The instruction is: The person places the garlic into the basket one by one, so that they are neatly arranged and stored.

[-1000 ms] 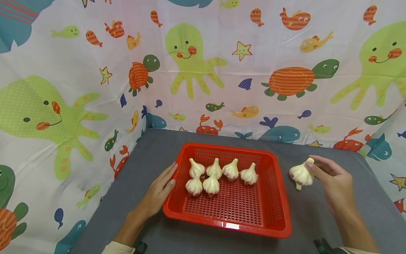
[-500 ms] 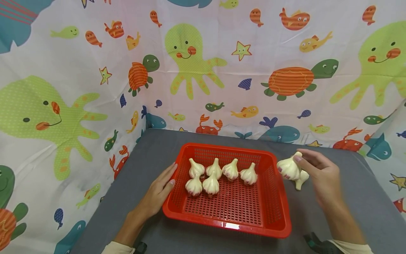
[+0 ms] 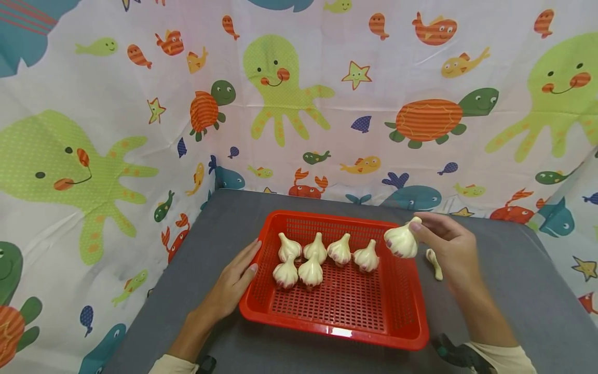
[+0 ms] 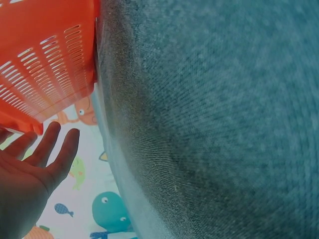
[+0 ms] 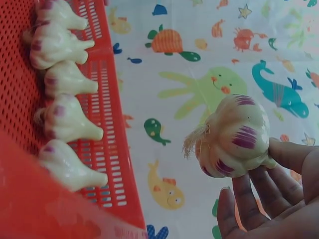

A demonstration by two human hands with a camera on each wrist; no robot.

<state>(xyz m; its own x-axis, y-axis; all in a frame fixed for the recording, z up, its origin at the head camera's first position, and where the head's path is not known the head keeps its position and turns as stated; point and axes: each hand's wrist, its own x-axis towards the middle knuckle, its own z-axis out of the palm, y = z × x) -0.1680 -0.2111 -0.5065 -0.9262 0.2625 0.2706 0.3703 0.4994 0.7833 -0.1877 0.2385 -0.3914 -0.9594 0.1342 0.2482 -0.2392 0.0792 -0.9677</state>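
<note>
My right hand [image 3: 450,246] pinches a white, purple-streaked garlic bulb [image 3: 401,241] by its stem, above the right rim of a red plastic basket [image 3: 341,332]. In the right wrist view the roots of this garlic bulb [image 5: 237,137] point toward the basket. Several garlic bulbs [image 3: 340,250] stand in the basket, grouped along its back and left. With fingers extended, my left hand [image 3: 231,283] rests against the basket's left rim; in the left wrist view the left hand [image 4: 35,169] has its fingers spread by the rim.
Right of the basket, another pale garlic piece [image 3: 434,265] lies on the grey tabletop [image 3: 504,244], partly hidden behind my right hand. A sea-animal printed curtain [image 3: 299,104] closes off the back and sides.
My right hand has carried the garlic bulb left, from over the table to the basket's right rim, uncovering more of the piece on the table. My left hand stays put.
</note>
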